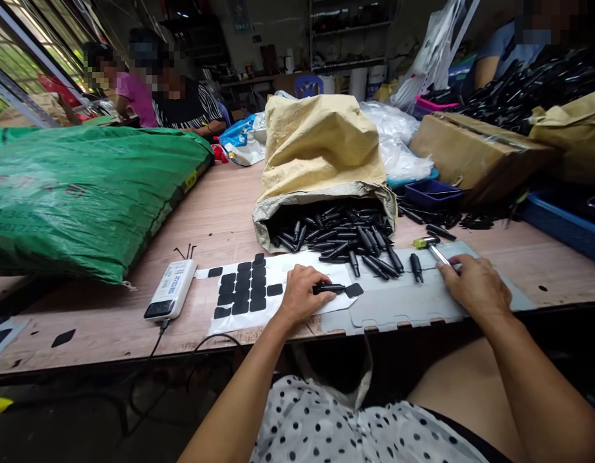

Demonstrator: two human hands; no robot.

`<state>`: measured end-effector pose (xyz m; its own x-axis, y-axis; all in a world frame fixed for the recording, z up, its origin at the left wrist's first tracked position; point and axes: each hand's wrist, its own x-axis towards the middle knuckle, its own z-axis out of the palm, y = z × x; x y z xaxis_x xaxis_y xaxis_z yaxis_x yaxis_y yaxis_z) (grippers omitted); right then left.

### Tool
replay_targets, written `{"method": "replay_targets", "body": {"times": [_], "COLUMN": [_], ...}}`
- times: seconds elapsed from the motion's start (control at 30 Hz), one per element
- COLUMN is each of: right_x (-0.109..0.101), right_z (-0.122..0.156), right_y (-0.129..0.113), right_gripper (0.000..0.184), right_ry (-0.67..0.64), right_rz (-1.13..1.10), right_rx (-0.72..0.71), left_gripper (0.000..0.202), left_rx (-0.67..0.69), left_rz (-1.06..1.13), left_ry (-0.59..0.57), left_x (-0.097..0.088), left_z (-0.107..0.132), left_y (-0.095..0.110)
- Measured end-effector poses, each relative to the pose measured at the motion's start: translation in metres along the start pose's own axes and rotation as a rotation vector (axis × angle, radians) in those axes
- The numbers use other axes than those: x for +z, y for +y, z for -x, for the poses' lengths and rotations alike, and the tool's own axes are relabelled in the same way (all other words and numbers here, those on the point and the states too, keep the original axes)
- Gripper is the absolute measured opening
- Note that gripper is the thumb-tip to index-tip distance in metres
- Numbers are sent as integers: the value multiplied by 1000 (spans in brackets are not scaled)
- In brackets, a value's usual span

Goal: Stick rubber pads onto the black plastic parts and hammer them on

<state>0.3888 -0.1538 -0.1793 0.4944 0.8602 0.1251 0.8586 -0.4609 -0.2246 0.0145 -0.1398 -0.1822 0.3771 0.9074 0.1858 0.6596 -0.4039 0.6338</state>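
Pinching a black handle (329, 289) flat in the left hand (300, 297), just in front of the sack (321, 148) (so it lies steady by the pad (354, 290)) | right hand (475, 289) curled round a tool (435, 249), front-right of the sack, at the ready.

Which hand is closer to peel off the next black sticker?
Left, probably. The left hand, holding a black part, rests on the sticker sheet beside the black stickers, while the right hand grips a tool farther off.
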Motion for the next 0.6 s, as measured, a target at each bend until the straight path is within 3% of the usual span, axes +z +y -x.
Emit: {"method": "replay_targets", "body": {"times": [0.2, 0.33, 0.5, 0.6], "right_x": [7, 2, -7, -8], "right_z": [7, 12, 20, 27], "right_y": [-3, -3, -4, -7], "right_gripper": [34, 30, 30, 43], "right_ry": [72, 29, 29, 36], "right_rz": [-102, -183, -411, -575], "right_rx": [-32, 16, 107, 132], "left_gripper": [21, 19, 17, 19], "left_rx": [-4, 3, 24, 21], "left_rz": [9, 5, 11, 2], "left_ry": [-2, -2, -21, -31], "left_x": [0, -1, -2, -2], "left_z": [-2, -2, -1, -1], "left_y": [-2, -2, 0, -1]}}
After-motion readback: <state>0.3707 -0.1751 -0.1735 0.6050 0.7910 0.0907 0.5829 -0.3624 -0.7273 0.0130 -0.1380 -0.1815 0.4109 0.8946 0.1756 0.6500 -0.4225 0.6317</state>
